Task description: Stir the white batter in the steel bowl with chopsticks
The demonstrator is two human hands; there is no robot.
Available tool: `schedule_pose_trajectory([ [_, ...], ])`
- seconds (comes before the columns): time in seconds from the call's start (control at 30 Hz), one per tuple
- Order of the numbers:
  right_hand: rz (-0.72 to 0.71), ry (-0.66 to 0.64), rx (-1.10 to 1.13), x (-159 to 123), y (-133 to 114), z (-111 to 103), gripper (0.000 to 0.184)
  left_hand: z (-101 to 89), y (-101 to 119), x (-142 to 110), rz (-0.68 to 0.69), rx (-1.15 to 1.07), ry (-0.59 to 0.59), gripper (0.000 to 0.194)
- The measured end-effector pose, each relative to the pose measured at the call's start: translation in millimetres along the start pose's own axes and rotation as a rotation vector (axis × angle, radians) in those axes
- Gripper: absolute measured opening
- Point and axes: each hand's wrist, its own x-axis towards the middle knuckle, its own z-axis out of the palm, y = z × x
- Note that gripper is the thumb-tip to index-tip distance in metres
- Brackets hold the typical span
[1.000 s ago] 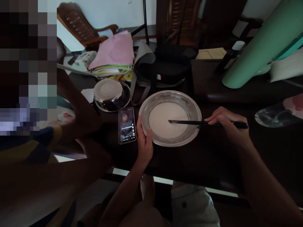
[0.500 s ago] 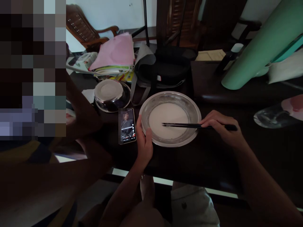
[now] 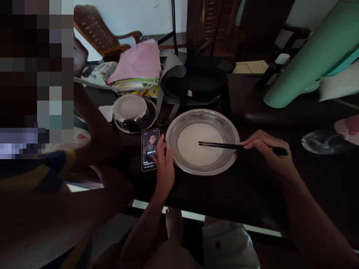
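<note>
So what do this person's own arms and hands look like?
The left hand and right hand are ungloved, with no watch or bracelet visible at the wrists. The left forearm and right forearm show no sleeves, cables or clear markings; anything higher is out of view.

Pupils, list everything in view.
Basin: one, silver, centre
Liquid: one, white, in basin
Chopsticks: two, black, over basin
Phone: one, dark, left of basin
Upturned bowl: one, silver, behind phone
Folder: one, pink, back left
Papers: several, mixed, under folder
Bag: one, black-grey, behind basin
Cylinder: one, green, back right
Bottle: one, dark, beside cylinder
Container: one, partly clear, right
Chairs: at least two, brown, background
Table: one, dark, underneath
Other person: one, yellow-blue clothing, left
Left hand: one, bare, by phone's right edge
Right hand: one, bare, on chopsticks
</note>
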Motion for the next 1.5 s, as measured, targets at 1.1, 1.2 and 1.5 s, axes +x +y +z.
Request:
schedule_pose_trajectory([
  [1.1,0.021,0.127,0.017,2.8,0.2,0.3,0.032,4.1,-21.7,-7.8,0.302,0.059,-0.136,0.060],
  [1.2,0.022,-0.003,0.050,1.8,-0.5,2.0,0.029,3.8,-20.7,-7.8,0.296,0.052,-0.137,0.060],
  [1.5,0.041,0.049,0.061,2.2,-2.8,1.0,0.032,5.0,-22.9,-7.0,0.288,0.036,-0.133,0.060],
])
